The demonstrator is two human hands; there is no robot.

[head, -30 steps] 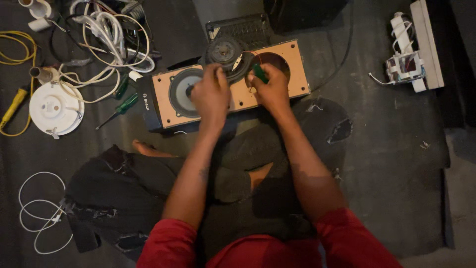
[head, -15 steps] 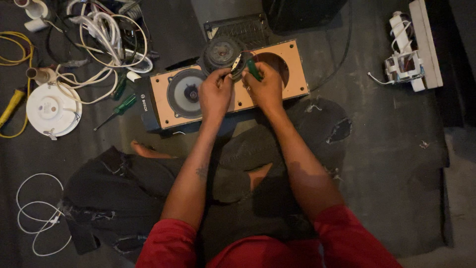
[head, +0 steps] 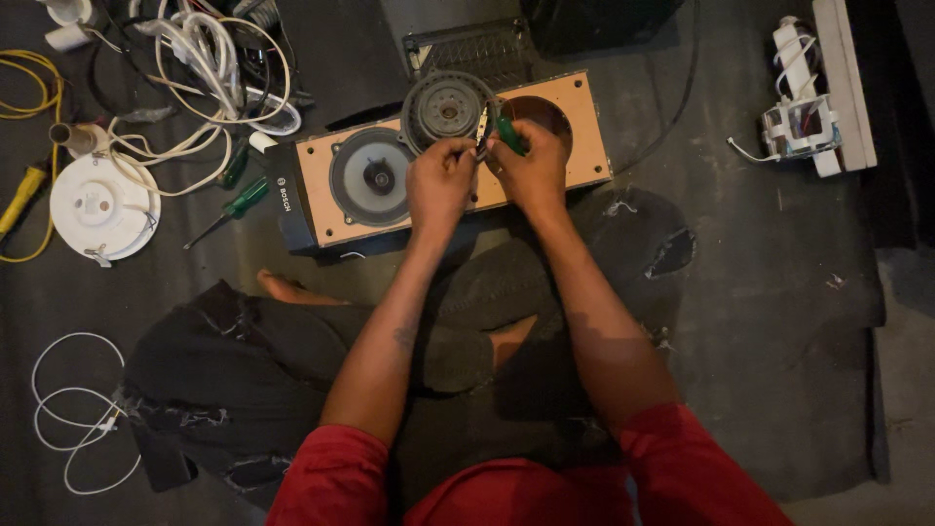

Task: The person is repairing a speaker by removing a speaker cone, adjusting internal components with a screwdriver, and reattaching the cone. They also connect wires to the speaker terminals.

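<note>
We see both hands meeting over a wooden speaker panel (head: 321,185) that lies flat on the dark floor. The left hand (head: 440,183) has its fingers curled narrow, pinching something thin near the fingertips (too small for us to name). The right hand (head: 529,173) is closed around a green-handled tool (head: 508,134), whose handle pokes out just beyond the knuckles. Directly past the fingertips of both hands a loose round speaker driver (head: 446,109) rests on the panel, partly over its far edge. Left of the left fingers sits a mounted speaker cone (head: 373,176); behind the right fingers gapes an open round hole (head: 542,109). Well off to the left lie a green screwdriver (head: 232,206) and a white round fixture (head: 99,206).
</note>
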